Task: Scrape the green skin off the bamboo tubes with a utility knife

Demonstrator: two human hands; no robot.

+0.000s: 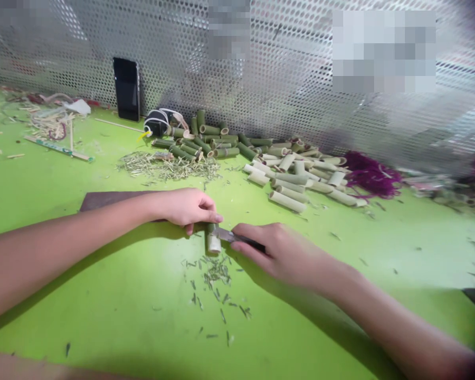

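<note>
seemingly mid-shave, pinching a short green bamboo tube [212,240] just right of the dark brown flat board [103,200] with fingers of the left hand [188,207], pressing against it a small steel-bladed knife [224,235] clenched in fingers of the right hand [279,252], next needing a steady hold.

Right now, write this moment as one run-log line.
left hand: holds bamboo piece | right hand: knife, blade on piece | table: shavings

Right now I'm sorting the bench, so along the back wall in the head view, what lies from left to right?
Scrap sticks, black phone, dark green bamboo pieces, pale bamboo pieces, purple fibres.
</note>
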